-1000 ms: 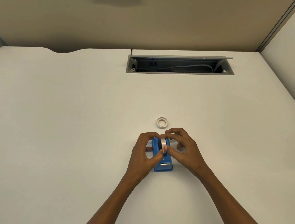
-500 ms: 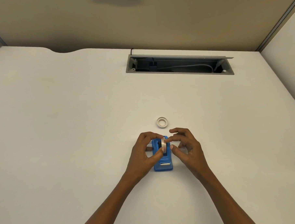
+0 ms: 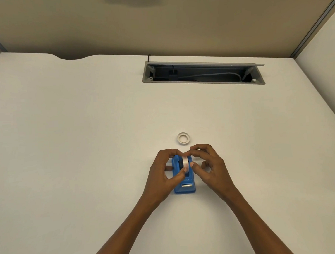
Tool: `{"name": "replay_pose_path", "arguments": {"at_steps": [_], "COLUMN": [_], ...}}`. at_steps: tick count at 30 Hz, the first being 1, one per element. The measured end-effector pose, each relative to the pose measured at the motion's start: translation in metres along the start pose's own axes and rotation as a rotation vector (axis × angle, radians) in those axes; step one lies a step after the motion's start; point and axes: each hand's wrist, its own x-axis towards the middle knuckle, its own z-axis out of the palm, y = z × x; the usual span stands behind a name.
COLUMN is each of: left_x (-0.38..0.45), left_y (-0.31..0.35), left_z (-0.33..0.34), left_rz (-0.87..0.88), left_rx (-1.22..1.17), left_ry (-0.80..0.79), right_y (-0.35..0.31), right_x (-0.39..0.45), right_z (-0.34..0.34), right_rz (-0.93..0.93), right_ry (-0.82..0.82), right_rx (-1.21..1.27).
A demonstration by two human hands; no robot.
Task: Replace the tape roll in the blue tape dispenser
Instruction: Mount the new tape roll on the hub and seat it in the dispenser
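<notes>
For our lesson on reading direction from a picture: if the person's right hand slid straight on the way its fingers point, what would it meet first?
The right hand points leftward; its fingertips already seem to touch the white tape roll seated in the blue plastic tape dispenser, so the roll comes first, then probably the left hand. Depth is uncertain.

My dispenser (image 3: 184,185) is bright blue, with a silvery cutter strip (image 3: 187,185) near its front. The roll (image 3: 186,162) seated in it is clear white around a black hub. The spare ring (image 3: 183,138) is white. The desk (image 3: 86,140) is plain off-white, its cable tray (image 3: 203,83) grey, dark inside, and the wall (image 3: 158,21) is tan.
</notes>
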Motion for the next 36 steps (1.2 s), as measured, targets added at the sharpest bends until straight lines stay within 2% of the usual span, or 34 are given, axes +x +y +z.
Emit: {"name": "replay_pose_path", "arguments": {"at_steps": [12,27,36], "left_x": [0.0008,-0.0011,-0.0009], "left_y": [-0.0002,0.0001,0.0020], "left_z": [-0.0009,-0.0001,-0.0003], "left_rz": [0.009,-0.011,-0.011], "left_rx": [0.026,0.019,0.036], "left_ry": [-0.019,0.000,-0.016], "right_y": [0.0008,0.0022,0.0020], "right_x": [-0.0023,0.0001,-0.0005], "right_z": [-0.0009,0.0039,0.0011], "right_rz": [-0.027,0.004,-0.003], "right_ry": [0.038,-0.016,0.020], "right_rx": [0.094,0.022,0.119]}}
